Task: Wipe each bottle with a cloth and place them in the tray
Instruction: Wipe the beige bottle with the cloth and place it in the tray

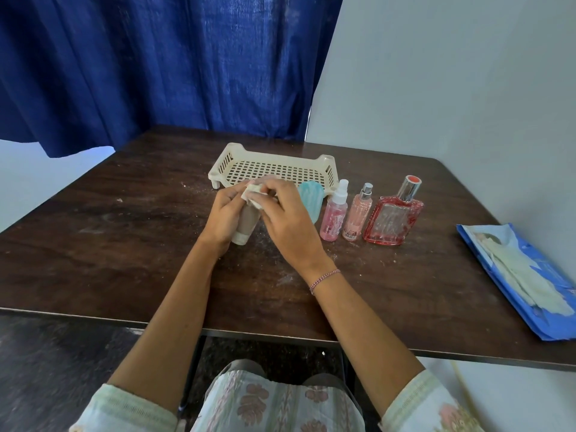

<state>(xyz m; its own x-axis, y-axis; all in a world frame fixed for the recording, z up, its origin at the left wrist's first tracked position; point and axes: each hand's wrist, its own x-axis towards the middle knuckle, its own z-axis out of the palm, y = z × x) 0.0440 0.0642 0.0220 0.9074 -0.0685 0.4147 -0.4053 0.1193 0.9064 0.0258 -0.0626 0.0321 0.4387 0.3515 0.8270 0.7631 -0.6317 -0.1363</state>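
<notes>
Gripped brown tube (246,224) in curled left hand (226,218), over table (124,244), just before tray (222,166); pressed cloth (254,196) onto its far end, pinched in bent right hand (286,219) fingers; stood teal bottle (311,198), pink bottles (357,213) alongside

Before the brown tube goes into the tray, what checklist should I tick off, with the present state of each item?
1. Left hand grips the brown tube: ok.
2. Right hand holds the cloth on the tube's upper end: ok.
3. Tube wiped all round: cannot tell.
4. Tray has room: ok, nothing in it.
5. Way from hands to tray free: ok; the teal bottle stands off to the side.
6. Red bottle upright: ok.
</notes>
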